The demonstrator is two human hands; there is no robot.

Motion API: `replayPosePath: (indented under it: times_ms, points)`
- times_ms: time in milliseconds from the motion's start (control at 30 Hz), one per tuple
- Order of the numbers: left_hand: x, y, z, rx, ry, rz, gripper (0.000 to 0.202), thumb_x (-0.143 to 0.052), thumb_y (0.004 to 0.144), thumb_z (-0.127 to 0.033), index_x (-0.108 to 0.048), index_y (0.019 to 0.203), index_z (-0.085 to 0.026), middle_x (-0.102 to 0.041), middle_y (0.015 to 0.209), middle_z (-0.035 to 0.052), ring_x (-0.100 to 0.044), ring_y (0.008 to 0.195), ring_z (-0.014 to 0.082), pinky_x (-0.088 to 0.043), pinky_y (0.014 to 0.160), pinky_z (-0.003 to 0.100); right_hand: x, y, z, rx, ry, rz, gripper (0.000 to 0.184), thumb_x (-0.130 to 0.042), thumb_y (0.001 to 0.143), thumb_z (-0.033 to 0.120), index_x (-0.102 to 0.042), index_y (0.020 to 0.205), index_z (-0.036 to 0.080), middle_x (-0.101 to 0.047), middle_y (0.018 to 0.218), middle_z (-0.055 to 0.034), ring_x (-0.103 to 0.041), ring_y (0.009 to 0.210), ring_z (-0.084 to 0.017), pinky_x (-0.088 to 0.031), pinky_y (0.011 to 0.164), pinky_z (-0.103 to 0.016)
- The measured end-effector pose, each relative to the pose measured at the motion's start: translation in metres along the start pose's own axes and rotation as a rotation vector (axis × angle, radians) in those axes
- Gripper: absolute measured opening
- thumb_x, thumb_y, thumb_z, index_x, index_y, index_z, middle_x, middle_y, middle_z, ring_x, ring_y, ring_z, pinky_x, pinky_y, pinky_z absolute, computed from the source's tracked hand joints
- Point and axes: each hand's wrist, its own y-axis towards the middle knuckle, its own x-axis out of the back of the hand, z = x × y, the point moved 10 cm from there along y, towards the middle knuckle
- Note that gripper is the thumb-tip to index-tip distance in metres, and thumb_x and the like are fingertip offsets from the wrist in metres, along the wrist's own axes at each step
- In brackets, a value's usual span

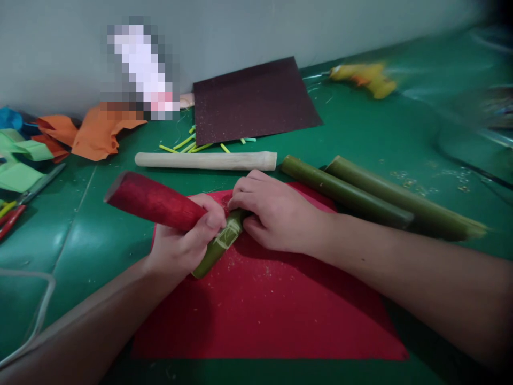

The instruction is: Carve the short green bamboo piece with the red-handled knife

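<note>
My left hand (182, 246) is closed round a thick red cylinder (154, 200), which slants up to the left and has a flat, darker end. Its other end goes into my fist, so I cannot tell whether a blade or tip is there. Just beyond that fist lies a short green bamboo piece (216, 248), tilted over a red sheet (280, 315). A pale outline is scratched into its skin. My right hand (276, 216) grips the bamboo's upper end with curled fingers. Small pale shavings dot the red sheet.
Behind my hands lies a pale peeled stick (208, 161). Two green bamboo lengths (348, 192) rest at the right. A dark brown sheet (252, 101) partly covers several yellow-green strips. Orange paper (98, 131) and red-handled scissors (12, 221) are at the left; a blurred yellow object (363, 79) lies far back.
</note>
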Motion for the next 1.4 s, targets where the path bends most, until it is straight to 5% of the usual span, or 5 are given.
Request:
replayPosePath:
  times_ms: [667,833,1000,1167,1400]
  points:
    - [-0.004,0.0,0.001,-0.001,0.007,0.047,0.057,-0.062,0.095,-0.059,-0.061,0.058,-0.016,-0.051,0.053,0.001,-0.042,0.046,0.0075,-0.033,0.042,0.024,-0.002,0.001,-0.002,-0.013,-0.003,0.028,0.029,-0.047,0.084,0.014,-0.074,0.092,0.009,-0.064,0.094,-0.0134,-0.052,0.089,-0.023,-0.04,0.086,-0.039]
    - [0.001,0.0,0.002,0.022,0.033,0.007,0.049,-0.068,0.092,-0.058,-0.066,0.065,-0.017,-0.058,0.06,0.0015,-0.045,0.048,0.0079,-0.035,0.043,0.024,-0.003,0.002,-0.003,-0.033,-0.015,0.037,0.029,-0.047,0.084,0.015,-0.074,0.092,0.01,-0.064,0.094,-0.0135,-0.051,0.089,-0.024,-0.041,0.086,-0.04]
    - [0.0,0.001,0.002,0.019,0.017,-0.009,0.062,-0.065,0.092,-0.063,-0.057,0.052,-0.017,-0.049,0.048,-0.0007,-0.042,0.043,0.007,-0.033,0.041,0.023,-0.002,0.002,-0.004,-0.05,-0.026,0.043,0.029,-0.047,0.082,0.015,-0.073,0.093,0.011,-0.066,0.095,-0.0133,-0.05,0.088,-0.024,-0.041,0.085,-0.039]
    - [0.018,0.002,0.01,0.067,0.012,-0.121,0.058,-0.061,0.094,-0.063,-0.064,0.059,-0.018,-0.052,0.051,-0.0011,-0.04,0.039,0.0056,-0.026,0.036,0.022,0.003,0.0,-0.004,-0.055,0.009,-0.024,0.035,-0.051,0.077,0.013,-0.071,0.105,0.009,-0.07,0.1,-0.0135,-0.056,0.095,-0.026,-0.044,0.09,-0.041]
    - [0.026,0.004,0.006,0.095,0.047,-0.169,0.055,-0.063,0.091,-0.066,-0.068,0.063,-0.02,-0.054,0.051,-0.0009,-0.043,0.038,0.0069,-0.027,0.036,0.023,0.01,-0.002,0.009,0.092,-0.036,-0.139,0.035,-0.05,0.08,0.01,-0.07,0.11,0.01,-0.068,0.117,-0.0171,-0.057,0.108,-0.028,-0.046,0.099,-0.044]
